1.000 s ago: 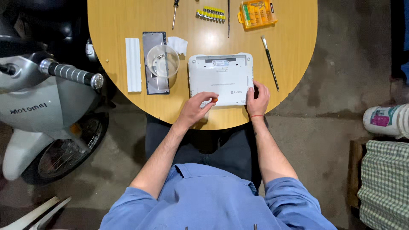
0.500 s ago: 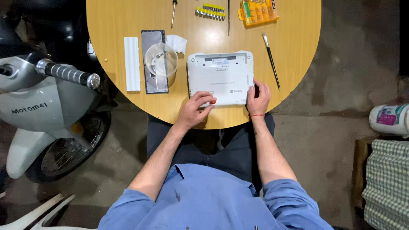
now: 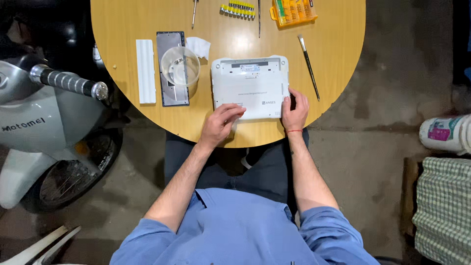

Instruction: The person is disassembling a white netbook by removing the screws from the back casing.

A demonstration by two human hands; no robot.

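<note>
1. The white laptop [image 3: 250,87], lying underside up, sits just above the frame's centre on the round wooden table [image 3: 127,19], close to the table's near edge.
2. The left hand [image 3: 219,125] rests at the laptop's lower left corner, fingers loosely curled with the tips on the white shell; it grips nothing.
3. The right hand [image 3: 295,109] lies against the lower right corner, fingers bent along the side edge and touching it; whether it pinches the edge cannot be told.
4. Judgement: to handle the casing well, both corners should be steadied evenly and pressure kept light at the seam, since the shell lies near the table edge and could slide toward the lap.
5. Left of the laptop stands a clear plastic cup [image 3: 180,71] on a dark keyboard panel [image 3: 172,68]; a white ribbed strip [image 3: 145,71] lies further left, and a crumpled white tissue [image 3: 198,46] lies beside the cup.
6. Along the top of the frame: a row of yellow-handled bits [image 3: 238,10], an orange bit case [image 3: 293,12], and a slim brush [image 3: 308,60] to the right of the laptop.
7. Surroundings: a concrete floor, a grey motorcycle [image 3: 34,132] at the left, a checked cloth [image 3: 444,206] at the lower right.
</note>
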